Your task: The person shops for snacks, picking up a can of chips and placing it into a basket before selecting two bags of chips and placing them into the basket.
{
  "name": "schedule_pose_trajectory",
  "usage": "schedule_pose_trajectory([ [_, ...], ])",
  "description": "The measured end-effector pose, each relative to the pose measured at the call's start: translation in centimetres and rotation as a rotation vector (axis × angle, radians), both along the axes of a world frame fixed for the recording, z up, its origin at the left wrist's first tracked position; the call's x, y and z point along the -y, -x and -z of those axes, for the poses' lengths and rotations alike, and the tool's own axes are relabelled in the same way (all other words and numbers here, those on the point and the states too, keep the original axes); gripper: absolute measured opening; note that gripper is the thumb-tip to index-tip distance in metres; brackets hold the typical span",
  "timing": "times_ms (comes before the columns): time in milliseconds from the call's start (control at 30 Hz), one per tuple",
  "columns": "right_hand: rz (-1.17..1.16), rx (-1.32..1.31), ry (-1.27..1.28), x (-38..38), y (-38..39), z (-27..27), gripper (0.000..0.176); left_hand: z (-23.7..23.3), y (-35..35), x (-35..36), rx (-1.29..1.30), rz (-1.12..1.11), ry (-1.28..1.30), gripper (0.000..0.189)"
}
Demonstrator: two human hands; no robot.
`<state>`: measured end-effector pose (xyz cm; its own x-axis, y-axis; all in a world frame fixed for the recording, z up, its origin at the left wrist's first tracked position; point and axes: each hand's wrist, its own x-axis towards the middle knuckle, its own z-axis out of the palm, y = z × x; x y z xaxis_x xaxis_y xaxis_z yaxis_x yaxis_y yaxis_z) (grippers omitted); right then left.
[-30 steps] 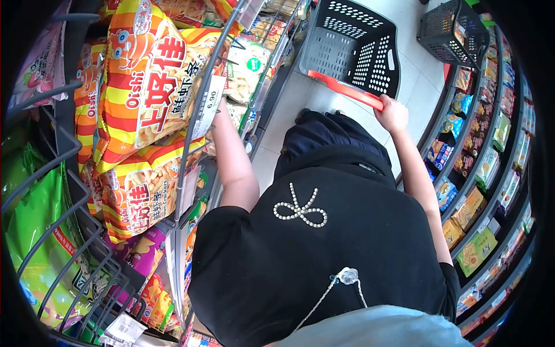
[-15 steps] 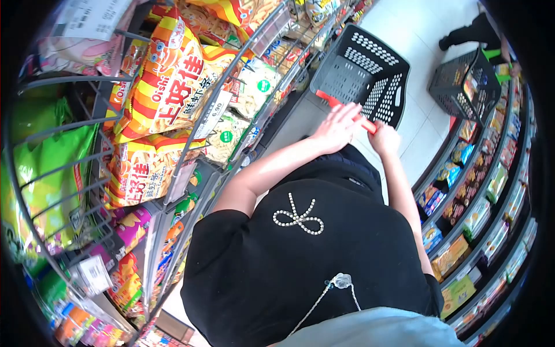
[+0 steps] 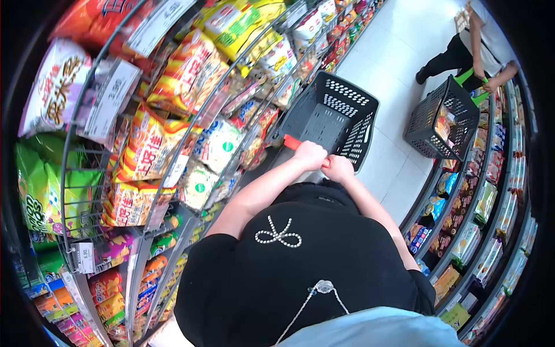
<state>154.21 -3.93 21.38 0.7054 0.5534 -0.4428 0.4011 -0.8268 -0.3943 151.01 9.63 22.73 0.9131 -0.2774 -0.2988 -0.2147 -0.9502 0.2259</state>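
My left hand (image 3: 312, 155) is closed around the red handle (image 3: 292, 141) of a black shopping basket. Beside it, my right hand (image 3: 339, 168) also wraps round this handle, close to its right end. The black basket (image 3: 370, 118) is in front of me, with holes in its walls and a bare grey bottom. Its lower near side is partly hidden behind my hands and arms.
Shelves of snack bags (image 3: 151, 144) with price tags run along my left. Packaged goods fill a low shelf (image 3: 462, 254) on the right. Ahead on the right, a person (image 3: 462, 52) holds the green handle of another black basket (image 3: 442, 118) with goods inside.
My left hand has gone from lying flat with stretched fingers to gripping the handle. The view has shifted along the aisle, and more of the other person shows, hands on the green handle.
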Motion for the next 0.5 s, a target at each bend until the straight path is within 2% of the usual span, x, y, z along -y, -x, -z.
schedule_pose_trajectory([
  [167,-0.015,0.048,-0.044,0.1,-3.1,-0.8,0.035,1.2,-3.2,-0.1,0.096,-0.01,-0.032,0.017],
  [333,0.006,0.227,-0.202,0.6,-5.7,0.8,0.031,1.8,-6.4,-0.2,0.168,-0.032,-0.06,0.015],
  [500,0.011,0.248,-0.227,0.3,-9.1,1.7,0.03,2.4,-9.6,-0.6,0.252,-0.021,-0.037,0.018],
])
